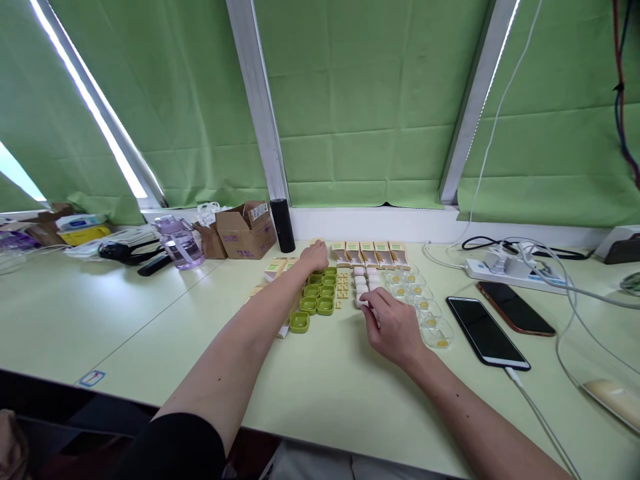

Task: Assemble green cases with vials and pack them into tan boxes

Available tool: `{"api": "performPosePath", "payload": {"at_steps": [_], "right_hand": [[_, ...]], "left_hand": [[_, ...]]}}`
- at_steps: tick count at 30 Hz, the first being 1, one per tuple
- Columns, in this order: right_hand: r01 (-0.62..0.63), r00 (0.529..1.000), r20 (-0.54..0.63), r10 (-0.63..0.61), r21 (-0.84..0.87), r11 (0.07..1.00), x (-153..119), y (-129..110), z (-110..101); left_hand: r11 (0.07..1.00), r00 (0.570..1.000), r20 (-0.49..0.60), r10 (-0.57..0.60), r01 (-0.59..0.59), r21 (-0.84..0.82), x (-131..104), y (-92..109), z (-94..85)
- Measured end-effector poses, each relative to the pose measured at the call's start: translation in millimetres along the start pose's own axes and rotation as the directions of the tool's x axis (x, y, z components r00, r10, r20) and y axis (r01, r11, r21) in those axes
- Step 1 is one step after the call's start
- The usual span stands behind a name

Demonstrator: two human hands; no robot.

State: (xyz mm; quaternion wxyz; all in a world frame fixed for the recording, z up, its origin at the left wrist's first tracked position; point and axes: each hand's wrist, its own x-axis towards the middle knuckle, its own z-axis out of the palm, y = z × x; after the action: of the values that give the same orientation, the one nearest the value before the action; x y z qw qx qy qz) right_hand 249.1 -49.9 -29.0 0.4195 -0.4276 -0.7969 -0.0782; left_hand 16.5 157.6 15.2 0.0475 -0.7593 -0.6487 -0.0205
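Observation:
My left hand [315, 256] reaches to the far end of the green square cups [325, 305], beside small open boxes [367, 255]; its fingers are bent and what they hold, if anything, is hidden. With thumb and index finger together, my right hand [393, 325] pinches a white piece [363, 303] at the near end of two rows of white pieces [373, 280]. Small yellow pieces [343, 287] lie between the green cups and the white pieces. Clear cups with yellow centres [429, 320] stand to the right of my right hand.
Two phones [487, 331] and a power strip [515, 275] with white cables lie at the right. A black cylinder [283, 225], a cardboard box [246, 231] and a purple bottle [180, 243] stand at the back left. A mouse [615, 400] is at the right edge.

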Motion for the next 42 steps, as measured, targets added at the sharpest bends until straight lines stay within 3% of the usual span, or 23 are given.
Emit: {"api": "performPosePath", "payload": {"at_steps": [6,10,14,17,22,28,35,42], "right_hand": [[0.003,1.000,0.018,-0.003,-0.006,1.000,0,0,1],[0.019,1.000,0.022,-0.019,-0.006,1.000,0,-1,1],[0.027,0.999,0.020,-0.027,-0.002,1.000,0,-1,0],[0.025,0.999,0.029,-0.025,-0.008,1.000,-1,0,0],[0.046,0.998,0.049,-0.044,-0.030,0.998,-2,0,3],[0.064,0.994,0.090,-0.061,-0.028,0.998,-2,-5,6],[0.057,0.985,0.163,-0.053,-0.016,0.998,-4,-8,11],[0.043,0.981,0.189,-0.040,-0.009,0.999,-4,-10,12]], "left_hand": [[1.000,1.000,-0.012,-0.014,0.014,-0.014,15,-5,5.5],[0.998,0.999,0.037,-0.029,0.031,-0.048,18,-7,8.4],[0.995,0.997,0.072,-0.040,0.047,-0.086,11,-4,3.4],[0.994,1.000,0.010,-0.024,0.025,-0.105,-2,1,-7.7],[0.988,0.980,-0.183,0.080,-0.102,-0.119,-48,4,-34.1],[0.949,0.909,-0.384,0.160,-0.249,-0.195,-138,-10,-50.1],[0.933,0.907,-0.350,0.236,-0.312,-0.180,-220,-26,-28.4],[0.938,0.916,-0.324,0.236,-0.302,-0.171,-256,-25,-8.1]]}}
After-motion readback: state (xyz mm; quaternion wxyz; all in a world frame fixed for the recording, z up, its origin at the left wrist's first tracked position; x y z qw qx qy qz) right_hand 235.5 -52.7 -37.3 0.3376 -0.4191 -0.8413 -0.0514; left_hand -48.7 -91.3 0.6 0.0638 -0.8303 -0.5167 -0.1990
